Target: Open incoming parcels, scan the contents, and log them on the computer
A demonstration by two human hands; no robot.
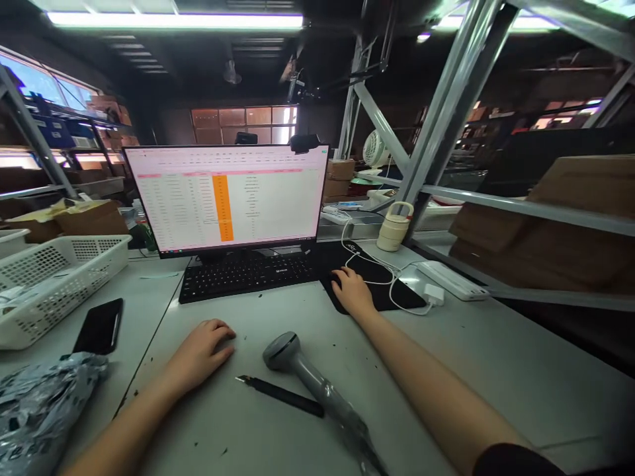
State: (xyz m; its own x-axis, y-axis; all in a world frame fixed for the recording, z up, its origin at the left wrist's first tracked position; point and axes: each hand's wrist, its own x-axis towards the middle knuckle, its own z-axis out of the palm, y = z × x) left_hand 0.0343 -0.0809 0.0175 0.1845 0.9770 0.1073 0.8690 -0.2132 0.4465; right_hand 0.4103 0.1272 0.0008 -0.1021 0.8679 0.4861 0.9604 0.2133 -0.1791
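My right hand point(351, 291) rests on a computer mouse hidden under its fingers, on a black mouse pad point(391, 291) right of the black keyboard point(248, 274). My left hand point(201, 354) lies on the grey table point(496, 370) with fingers curled loosely inward, holding nothing. Just right of it lie a black utility knife point(280, 395) and a grey handheld barcode scanner point(297, 363). A monitor point(228, 198) showing a spreadsheet with an orange column stands behind the keyboard.
A black phone point(100, 325) lies left of my left hand, beside a white perforated basket point(59, 277). A crumpled grey plastic bag point(40, 403) sits at the near left. A white power strip point(451, 279), white cable and cream jar point(394, 228) are at the right, by metal shelving with cardboard boxes.
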